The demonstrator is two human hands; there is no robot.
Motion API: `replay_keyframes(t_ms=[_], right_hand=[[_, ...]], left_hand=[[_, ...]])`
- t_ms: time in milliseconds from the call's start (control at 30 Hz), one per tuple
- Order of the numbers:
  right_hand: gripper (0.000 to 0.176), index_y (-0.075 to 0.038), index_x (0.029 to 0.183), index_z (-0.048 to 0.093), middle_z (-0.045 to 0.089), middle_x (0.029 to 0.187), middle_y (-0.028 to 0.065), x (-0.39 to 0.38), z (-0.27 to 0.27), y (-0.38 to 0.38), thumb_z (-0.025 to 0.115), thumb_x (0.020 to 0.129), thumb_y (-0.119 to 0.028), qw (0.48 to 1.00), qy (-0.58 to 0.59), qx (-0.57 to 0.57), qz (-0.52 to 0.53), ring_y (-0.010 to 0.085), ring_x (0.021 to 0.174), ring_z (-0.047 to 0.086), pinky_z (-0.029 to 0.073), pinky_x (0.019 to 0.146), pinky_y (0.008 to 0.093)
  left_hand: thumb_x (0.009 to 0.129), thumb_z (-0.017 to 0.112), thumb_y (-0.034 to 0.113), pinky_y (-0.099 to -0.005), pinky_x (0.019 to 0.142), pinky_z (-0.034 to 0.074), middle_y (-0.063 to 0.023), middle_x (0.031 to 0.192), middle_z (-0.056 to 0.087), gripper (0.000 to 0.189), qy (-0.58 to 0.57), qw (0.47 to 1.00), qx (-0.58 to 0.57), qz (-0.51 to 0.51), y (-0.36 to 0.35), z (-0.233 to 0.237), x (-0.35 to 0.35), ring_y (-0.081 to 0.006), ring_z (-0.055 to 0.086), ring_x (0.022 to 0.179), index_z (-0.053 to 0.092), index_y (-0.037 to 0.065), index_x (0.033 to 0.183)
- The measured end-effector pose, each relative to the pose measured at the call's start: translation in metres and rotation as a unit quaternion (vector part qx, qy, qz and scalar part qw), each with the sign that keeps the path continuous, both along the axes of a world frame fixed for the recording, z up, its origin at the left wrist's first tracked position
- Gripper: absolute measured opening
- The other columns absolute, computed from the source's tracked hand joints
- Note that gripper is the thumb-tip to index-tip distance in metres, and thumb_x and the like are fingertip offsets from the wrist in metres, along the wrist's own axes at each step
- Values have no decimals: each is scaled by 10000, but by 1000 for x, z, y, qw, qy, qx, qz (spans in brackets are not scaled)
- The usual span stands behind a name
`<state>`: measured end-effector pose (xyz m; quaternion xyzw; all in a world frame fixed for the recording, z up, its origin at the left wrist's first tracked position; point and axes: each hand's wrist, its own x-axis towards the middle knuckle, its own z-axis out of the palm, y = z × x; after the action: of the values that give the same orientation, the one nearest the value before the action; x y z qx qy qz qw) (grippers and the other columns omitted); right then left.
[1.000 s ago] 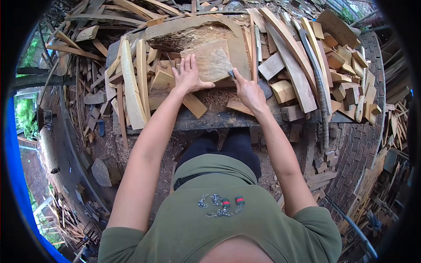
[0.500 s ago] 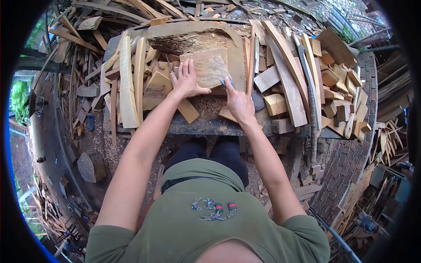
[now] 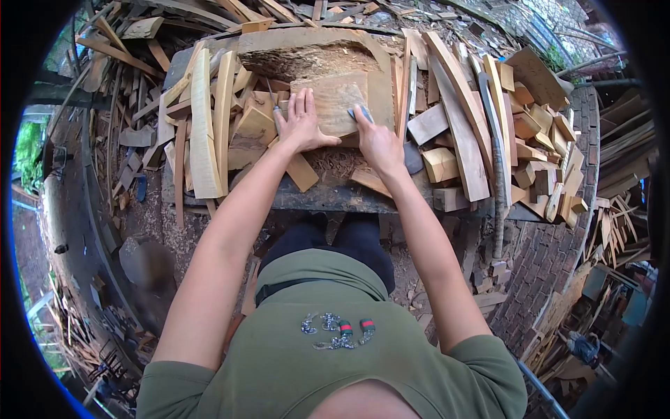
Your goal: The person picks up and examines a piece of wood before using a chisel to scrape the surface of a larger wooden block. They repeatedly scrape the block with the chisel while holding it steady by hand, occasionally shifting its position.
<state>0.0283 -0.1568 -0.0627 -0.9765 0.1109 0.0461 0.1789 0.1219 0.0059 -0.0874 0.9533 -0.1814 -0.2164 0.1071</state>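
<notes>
A flat wooden board (image 3: 335, 105) rests on a big hollowed slab of wood (image 3: 314, 38) on the workbench. My left hand (image 3: 301, 130) lies with fingers stretched over the board's left part, the thumb pointing right along its near edge. At the board's right side, my right hand (image 3: 380, 145) is closed around a small blue-grey piece (image 3: 361, 112), its end against the board's face. The fingers hide most of that piece, and I cannot tell its exact kind. A thin pointed tool (image 3: 271, 89) lies just left of my left hand.
Long curved wooden strips (image 3: 202, 126) stand along the bench's left side. More strips (image 3: 457, 126) and a heap of wood blocks (image 3: 534, 133) cover the right. Wood shavings (image 3: 335, 167) lie near the front edge (image 3: 314, 201). A stump (image 3: 146, 262) stands on the floor at left.
My right hand has moved slightly forward, and the blue-grey piece has gone from the board's right edge onto its face. My left hand stays spread on the board.
</notes>
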Motion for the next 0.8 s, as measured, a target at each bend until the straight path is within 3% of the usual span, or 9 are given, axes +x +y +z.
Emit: replay_keyframes(t_ms=[100, 233, 367, 433, 600, 800], right_hand=[[418, -254, 1346, 482, 648, 735, 245, 23, -6, 1, 428, 935, -207, 1000, -28, 7, -10, 411, 719, 666, 521, 629, 515], [416, -253, 1341, 490, 650, 734, 240, -9, 1, 5, 437, 931, -206, 999, -33, 6, 2, 399, 716, 670, 523, 627, 512], [404, -251, 1324, 510, 653, 739, 234, -21, 14, 12, 437, 930, -201, 999, 47, -13, 7, 382, 713, 675, 526, 616, 504], [385, -241, 1307, 523, 659, 755, 231, -4, 10, 10, 428, 936, -204, 1000, -8, -16, 12, 383, 723, 675, 530, 627, 499], [394, -235, 1314, 513, 663, 773, 231, 17, 2, 9, 419, 933, -198, 1000, -22, -20, 5, 387, 734, 674, 534, 656, 496], [426, -232, 1325, 515, 660, 775, 239, -19, 19, 20, 437, 910, -177, 999, 50, 1, 13, 392, 744, 672, 533, 666, 500]], left_hand=[[507, 796, 651, -661, 1104, 131, -92, 1574, 49, 1399, -4, 1000, -2, -6, 1, -1, 1, -298, 42, 1458, 11, 63, 1504], [510, 796, 645, -661, 1105, 132, -88, 1575, 47, 1394, -2, 1000, -7, -4, 2, 0, 1, -295, 39, 1459, 11, 63, 1505], [505, 797, 649, -664, 1104, 132, -89, 1576, 44, 1405, -3, 1000, -9, -5, 2, -3, 2, -293, 36, 1460, 2, 63, 1504], [505, 798, 650, -665, 1103, 132, -92, 1576, 42, 1408, 3, 1000, -8, -8, 1, -4, -1, -294, 32, 1460, -3, 64, 1504], [511, 793, 657, -667, 1099, 139, -91, 1577, 43, 1407, 6, 1000, -3, -2, 2, 3, -1, -296, 30, 1461, -6, 60, 1503], [516, 793, 651, -671, 1099, 131, -83, 1578, 43, 1401, 1, 1000, -17, -8, 2, -2, 1, -298, 34, 1460, -4, 58, 1503]])
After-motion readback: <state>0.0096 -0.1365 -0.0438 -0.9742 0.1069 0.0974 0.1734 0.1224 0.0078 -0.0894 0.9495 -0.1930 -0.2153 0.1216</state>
